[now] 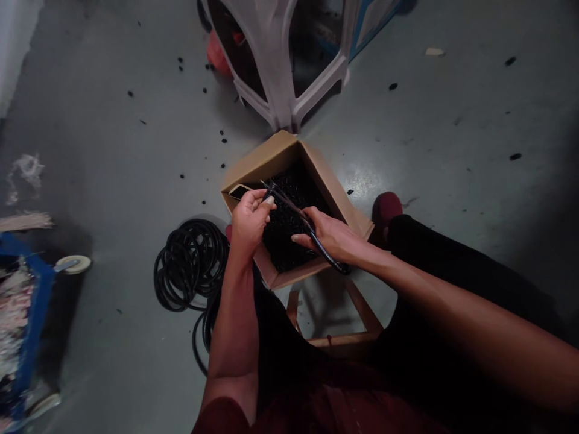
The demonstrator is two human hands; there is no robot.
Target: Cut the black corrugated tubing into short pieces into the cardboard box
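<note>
My left hand (251,218) is closed, thumb and fingers pinching a thin black tube (270,191) over a cardboard box. In my right hand (329,234) is a pair of scissors (289,202) with long dark handles, one of them reaching back past the wrist. The blades point up and left, and their tips are at the tube beside my left fingers. Whether the blades are fully closed is hard to see. Below both hands, the open cardboard box (325,175) holds many small black pieces (289,241).
A coil of black tubing (181,265) lies on the floor left of the box. A white plastic stool (280,72) stands beyond the box, with a red bag (218,55) behind it. At far left is a blue wheeled cart (40,301). Small black bits dot the floor.
</note>
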